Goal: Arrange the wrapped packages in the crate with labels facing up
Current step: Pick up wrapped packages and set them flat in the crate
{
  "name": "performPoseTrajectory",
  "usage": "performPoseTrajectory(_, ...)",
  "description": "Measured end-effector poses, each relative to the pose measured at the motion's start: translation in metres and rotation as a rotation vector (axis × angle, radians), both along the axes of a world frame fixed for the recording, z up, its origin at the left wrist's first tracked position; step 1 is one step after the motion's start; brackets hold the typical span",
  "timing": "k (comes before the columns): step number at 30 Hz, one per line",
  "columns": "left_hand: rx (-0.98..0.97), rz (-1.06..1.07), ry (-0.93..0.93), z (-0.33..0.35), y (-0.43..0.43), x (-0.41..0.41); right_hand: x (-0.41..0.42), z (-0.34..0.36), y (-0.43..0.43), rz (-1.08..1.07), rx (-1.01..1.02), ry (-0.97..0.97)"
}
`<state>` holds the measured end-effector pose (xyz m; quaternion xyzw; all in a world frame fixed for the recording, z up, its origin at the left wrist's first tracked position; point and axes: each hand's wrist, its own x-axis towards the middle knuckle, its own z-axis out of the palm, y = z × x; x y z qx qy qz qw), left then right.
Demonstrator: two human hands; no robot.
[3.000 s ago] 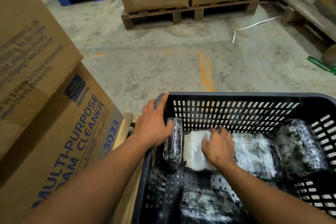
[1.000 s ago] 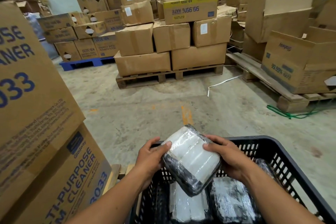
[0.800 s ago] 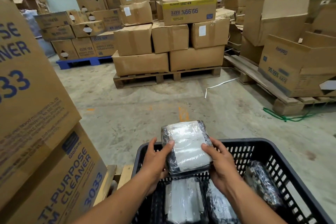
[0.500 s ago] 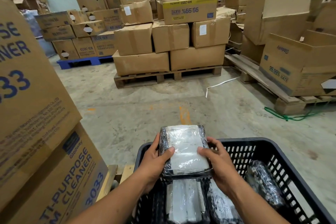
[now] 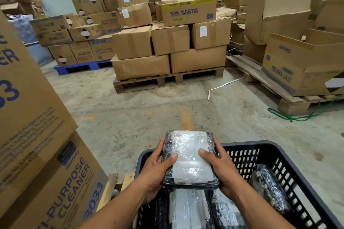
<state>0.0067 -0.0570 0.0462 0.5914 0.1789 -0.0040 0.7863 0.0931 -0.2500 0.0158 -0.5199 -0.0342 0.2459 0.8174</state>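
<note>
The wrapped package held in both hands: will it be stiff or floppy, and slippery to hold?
The wrapped package probably stays stiff: it keeps flat faces and square corners between the left hand and right hand. Its glossy, wrinkled film looks rather slippery. The two-handed grip hints at some weight.

Both bare forearms extend forward from the lower edge and converge. The left hand (image 5: 156,171) and the right hand (image 5: 222,168) face each other, palms inward, fingers curled in a two-sided grip, each thumb lying on top and pointing inward.
</note>
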Motion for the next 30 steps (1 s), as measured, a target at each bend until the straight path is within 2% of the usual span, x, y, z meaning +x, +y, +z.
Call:
performPoseTrajectory(5,0.025,0.067,0.064,0.001,0.006,0.005,0.002,0.002,-0.004,-0.017,-0.028,-0.072)
performPoseTrajectory(14,0.072,0.036,0.097,-0.005,0.010,-0.001,0.003,-0.007,-0.005,-0.004,-0.023,-0.076)
performPoseTrajectory(16,0.245,0.045,0.078,-0.003,0.009,-0.001,0.004,-0.009,-0.005,0.001,-0.022,-0.060)
performPoseTrajectory(20,1.022,0.136,0.000,-0.004,0.026,-0.007,-0.001,-0.031,-0.011,0.071,-0.069,-0.013)
performPoseTrajectory(22,1.245,0.102,0.024,-0.010,0.040,-0.015,-0.010,-0.052,-0.015,0.088,-0.110,0.037)
performPoseTrajectory(24,1.330,0.018,0.139,-0.020,0.052,-0.022,-0.018,-0.071,-0.017,0.076,-0.152,0.072)
performPoseTrajectory(27,1.353,-0.175,0.307,-0.035,0.061,-0.027,-0.027,-0.091,-0.012,0.065,-0.199,0.060)
performPoseTrajectory(30,1.339,-0.242,0.342,-0.044,0.064,-0.029,-0.030,-0.101,-0.005,0.068,-0.279,0.040)
